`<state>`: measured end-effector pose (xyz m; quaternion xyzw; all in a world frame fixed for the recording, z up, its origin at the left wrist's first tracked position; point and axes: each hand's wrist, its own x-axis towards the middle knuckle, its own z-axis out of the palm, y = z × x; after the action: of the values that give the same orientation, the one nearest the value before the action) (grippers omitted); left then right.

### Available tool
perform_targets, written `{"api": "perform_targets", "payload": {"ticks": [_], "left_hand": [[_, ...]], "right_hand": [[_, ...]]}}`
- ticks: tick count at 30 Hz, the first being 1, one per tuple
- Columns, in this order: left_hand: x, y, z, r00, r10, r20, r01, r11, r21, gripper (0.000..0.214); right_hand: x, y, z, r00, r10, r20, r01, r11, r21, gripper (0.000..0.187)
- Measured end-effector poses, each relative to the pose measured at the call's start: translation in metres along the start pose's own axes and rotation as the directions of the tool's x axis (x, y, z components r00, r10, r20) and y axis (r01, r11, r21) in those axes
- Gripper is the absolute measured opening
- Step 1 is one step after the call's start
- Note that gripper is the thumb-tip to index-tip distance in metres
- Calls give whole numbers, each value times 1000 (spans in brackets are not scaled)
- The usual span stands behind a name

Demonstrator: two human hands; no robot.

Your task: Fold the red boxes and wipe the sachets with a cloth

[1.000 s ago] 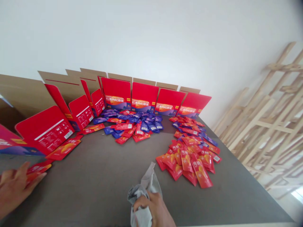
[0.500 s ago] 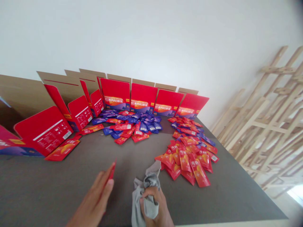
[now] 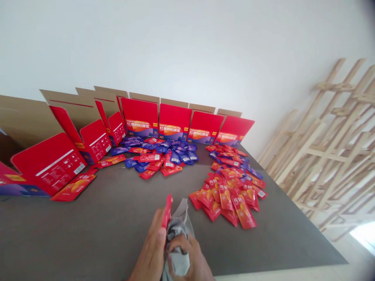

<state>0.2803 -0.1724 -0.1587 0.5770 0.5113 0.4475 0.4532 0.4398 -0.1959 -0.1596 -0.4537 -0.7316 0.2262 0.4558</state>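
My left hand (image 3: pixel 152 246) holds a red sachet (image 3: pixel 167 212) on edge, its fingers laid along the outer side and the thumb near the bottom. Bunched in my right hand (image 3: pixel 190 255) is a grey cloth (image 3: pixel 177 228), which lies against the inner face of the sachet. Both hands are close together over the near part of the grey table (image 3: pixel 117 218). To the right of the cloth, a pile of red sachets (image 3: pixel 225 197) lies spread out, with some purple ones behind. Most of the sachet in my hand is hidden by fingers and cloth.
Open red cartons (image 3: pixel 175 121) line the back and left of the table. In front of them lies a mixed heap of purple and red sachets (image 3: pixel 164 154). A loose red sachet (image 3: pixel 74 188) rests beside the left carton. Wooden frames (image 3: pixel 328 156) lean on the wall at right.
My left hand has moved right with the red sachet and brought it against the grey cloth. My right hand has stayed near its place, still gripping the cloth. The view has shifted slightly.
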Motion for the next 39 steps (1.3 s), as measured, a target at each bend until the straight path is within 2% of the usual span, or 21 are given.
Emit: {"api": "perform_targets", "payload": {"ticks": [2, 3, 6, 10, 12, 13, 15, 17, 18, 20, 23, 27, 29, 31, 33, 35, 37, 39], "left_hand": [[-10, 3, 11, 998, -35, 45, 34, 999, 7, 63], [-14, 5, 17, 997, -43, 57, 43, 999, 8, 63], [-13, 10, 26, 999, -49, 20, 50, 998, -36, 66], [15, 21, 15, 985, -170, -35, 155, 950, -272, 87], [28, 26, 6, 972, -234, -27, 207, 904, -374, 99], [32, 27, 3, 965, -259, -28, 226, 885, -408, 102], [35, 27, 1, 954, -295, -50, 243, 861, -447, 94], [34, 25, 2, 954, -297, -50, 239, 849, -471, 76], [32, 23, 4, 959, -282, -38, 230, 846, -481, 68], [29, 21, 7, 966, -258, -4, 220, 832, -509, 59], [30, 23, 6, 954, -300, 29, 261, 774, -576, 59], [33, 29, 1, 932, -359, -55, 236, 714, -659, 64], [33, 30, 1, 936, -348, -57, 245, 758, -604, 62], [34, 33, 4, 965, -261, 8, 236, 859, -454, 56], [39, 40, 8, 987, -105, 124, 137, 948, -287, 49], [54, 51, 12, 978, 30, 208, 11, 981, -193, 47], [79, 66, 19, 973, 96, 210, -62, 985, -159, 44], [109, 81, 33, 970, 82, 229, -36, 979, -199, 37]], "right_hand": [[2, 4, 3, 986, -53, -159, 54, 999, 2, 19], [3, 6, 5, 964, -72, -257, 74, 997, -5, 15], [2, 9, 9, 854, -94, -512, 74, 996, -60, 4], [-10, 5, 12, 748, -43, -663, -5, 997, -72, 11], [-14, 0, 9, 734, -13, -679, -43, 997, -65, 15], [-13, -3, 7, 755, -19, -655, -37, 997, -72, 15], [-6, -9, 2, 854, -61, -517, 14, 996, -93, 17], [7, -14, -2, 956, -103, -275, 76, 991, -106, 29], [14, -16, -4, 981, -108, -158, 91, 989, -114, 36], [26, -18, -4, 997, -82, -7, 81, 988, -130, 45], [31, -17, -2, 997, -6, 76, 16, 992, -128, 49], [27, -15, 0, 983, 27, 181, -5, 992, -123, 52], [25, -12, 1, 985, 16, 169, 4, 993, -118, 54], [21, -6, 1, 998, 10, 56, -4, 994, -108, 50], [16, 0, 1, 994, 1, -108, -12, 995, -101, 40], [10, 5, 0, 976, -13, -218, -9, 995, -100, 28], [5, 7, -1, 976, -14, -218, -9, 995, -104, 22], [5, 3, -1, 991, 4, -137, -20, 993, -116, 24]]}}
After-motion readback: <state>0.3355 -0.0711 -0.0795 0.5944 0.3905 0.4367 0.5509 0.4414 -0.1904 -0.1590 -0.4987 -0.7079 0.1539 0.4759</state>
